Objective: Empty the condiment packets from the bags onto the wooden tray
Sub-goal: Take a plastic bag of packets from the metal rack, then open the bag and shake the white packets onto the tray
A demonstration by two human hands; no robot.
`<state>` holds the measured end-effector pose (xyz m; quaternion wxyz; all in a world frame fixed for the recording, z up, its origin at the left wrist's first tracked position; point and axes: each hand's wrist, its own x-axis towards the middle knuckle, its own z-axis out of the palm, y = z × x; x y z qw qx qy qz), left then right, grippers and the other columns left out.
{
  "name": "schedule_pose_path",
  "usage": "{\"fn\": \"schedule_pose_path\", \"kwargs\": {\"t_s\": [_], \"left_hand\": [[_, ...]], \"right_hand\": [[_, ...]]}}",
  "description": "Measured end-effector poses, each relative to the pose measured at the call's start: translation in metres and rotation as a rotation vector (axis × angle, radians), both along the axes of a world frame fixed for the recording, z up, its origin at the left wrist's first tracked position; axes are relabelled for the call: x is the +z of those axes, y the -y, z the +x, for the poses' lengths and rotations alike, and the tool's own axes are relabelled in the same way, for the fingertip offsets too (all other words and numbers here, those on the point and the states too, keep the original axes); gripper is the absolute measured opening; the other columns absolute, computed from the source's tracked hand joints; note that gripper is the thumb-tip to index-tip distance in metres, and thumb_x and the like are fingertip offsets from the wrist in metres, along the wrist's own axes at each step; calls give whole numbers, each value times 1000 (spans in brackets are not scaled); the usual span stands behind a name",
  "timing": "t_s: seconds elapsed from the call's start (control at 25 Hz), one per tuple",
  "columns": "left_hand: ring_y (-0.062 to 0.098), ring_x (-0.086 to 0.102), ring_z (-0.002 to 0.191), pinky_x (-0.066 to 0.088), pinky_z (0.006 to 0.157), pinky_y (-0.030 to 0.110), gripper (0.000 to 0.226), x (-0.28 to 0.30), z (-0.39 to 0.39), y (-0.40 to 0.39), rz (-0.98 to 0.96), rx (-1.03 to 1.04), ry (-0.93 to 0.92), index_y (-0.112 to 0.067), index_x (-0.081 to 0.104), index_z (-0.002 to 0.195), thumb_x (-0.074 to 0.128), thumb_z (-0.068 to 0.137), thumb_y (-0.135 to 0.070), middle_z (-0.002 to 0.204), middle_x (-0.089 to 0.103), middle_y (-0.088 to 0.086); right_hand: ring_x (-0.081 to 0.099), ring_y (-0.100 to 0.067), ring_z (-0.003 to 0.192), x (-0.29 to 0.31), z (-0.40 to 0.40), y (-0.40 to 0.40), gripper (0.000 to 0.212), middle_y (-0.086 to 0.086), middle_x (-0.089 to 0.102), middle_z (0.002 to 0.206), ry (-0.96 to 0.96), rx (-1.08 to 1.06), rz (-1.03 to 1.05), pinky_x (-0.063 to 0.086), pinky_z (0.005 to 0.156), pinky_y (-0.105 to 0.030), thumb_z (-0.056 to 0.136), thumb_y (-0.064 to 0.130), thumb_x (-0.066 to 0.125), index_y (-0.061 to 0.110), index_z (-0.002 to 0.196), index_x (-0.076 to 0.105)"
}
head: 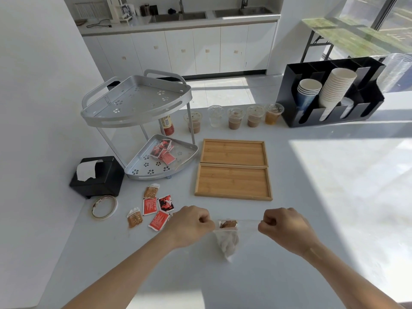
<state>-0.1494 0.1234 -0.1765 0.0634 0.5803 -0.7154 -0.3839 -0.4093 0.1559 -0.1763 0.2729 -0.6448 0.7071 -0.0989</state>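
Near the front edge of the white desk point(289, 275), both forearms reach forward, wrists roughly level, knuckles up. The left hand point(191, 224) and right hand point(283, 226) are each curled tight, pinching opposite ends of the mouth of a clear plastic bag point(227, 239), which is stretched taut between them. The bag hangs to a point below the hands and holds brown condiment packets point(227, 224); their print is too blurred to read.

Two wooden trays point(234, 182) lie edge to edge just beyond the hands, both bare. Left of the left hand, loose red and brown packets point(153, 208) lie on the desk; their lettering is not legible. More red packets point(162, 150) sit on the lower tier of a silver corner rack point(138, 103). A labelled bottle point(166, 124) stands behind the rack, label unreadable. A tape roll point(104, 207) and black napkin holder point(98, 177) lie at far left.
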Motion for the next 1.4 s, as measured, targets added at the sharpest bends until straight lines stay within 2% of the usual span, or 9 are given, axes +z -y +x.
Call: {"fn": "schedule_pose_path", "kwargs": {"t_s": [0.16, 0.28, 0.4, 0.48, 0.6, 0.72, 0.96, 1.12, 1.4], "left_hand": [[5, 44, 51, 33, 54, 29, 28, 0, -14, -3, -3, 16, -19, -25, 53, 54, 54, 79, -36, 51, 53, -12], [4, 49, 54, 35, 55, 28, 26, 0, -33, -7, -7, 74, -49, -20, 60, 63, 52, 84, -33, 58, 60, -13], [6, 50, 57, 34, 54, 27, 28, 1, -44, -15, -11, 81, -70, -25, 54, 57, 51, 83, -34, 56, 57, -11], [9, 49, 57, 34, 53, 28, 30, -1, -46, -22, -25, 63, -106, -29, 48, 53, 50, 83, -34, 54, 53, -10], [13, 59, 64, 38, 58, 29, 31, -8, -42, -27, 19, 70, -245, -26, 51, 56, 48, 85, -36, 57, 57, -5], [3, 55, 63, 41, 62, 18, 33, -24, -19, -25, 118, 82, -389, -25, 58, 66, 47, 92, -42, 63, 62, -12], [5, 61, 80, 51, 78, 27, 6, -78, 49, 2, 108, 75, -74, -30, 66, 92, 64, 87, -31, 90, 66, -13], [8, 59, 91, 49, 80, 27, 43, -92, 42, 22, 62, -4, -29, -31, 56, 124, 69, 84, -41, 110, 63, -12], [5, 59, 80, 49, 75, 27, 24, -88, 6, 53, -105, 53, -87, -26, 67, 110, 66, 88, -34, 88, 64, -18]], "right_hand": [[48, -10, 56, 11, 2, 2, 24, 10, 53, 59, -261, 38, -101, 30, 49, -23, 79, 45, 52, 26, 67, 45], [59, -13, 62, 16, 32, 6, 42, 9, 61, 61, -191, 36, -164, 40, 52, -24, 85, 55, 41, 20, 64, 55], [64, -20, 64, 16, 59, 27, 67, 1, 69, 67, -148, -32, 49, 51, 65, -32, 90, 61, 33, 8, 61, 61], [62, -21, 61, 12, 65, 40, 60, -2, 70, 67, -145, -67, 87, 53, 67, -33, 90, 58, 43, 9, 58, 55], [59, -21, 58, 3, 69, 46, 34, -6, 77, 75, -63, -81, 99, 46, 55, -28, 81, 29, 55, 1, 64, 63], [68, -18, 63, 4, 72, 40, 24, 5, 75, 69, -29, -56, 91, 40, 49, -22, 81, 25, 56, 13, 67, 72], [61, -5, 55, 28, 76, 36, 28, 15, 72, 62, 14, -40, 8, 42, 49, -23, 83, 34, 60, 21, 61, 71], [54, -2, 47, 47, 72, 36, 32, 20, 70, 63, 3, -33, -63, 37, 48, -21, 84, 37, 61, 29, 54, 65], [57, -6, 49, 76, 48, 58, 31, 8, 68, 58, -6, 41, -178, 49, 54, -31, 87, 39, 66, 23, 60, 69]]}}
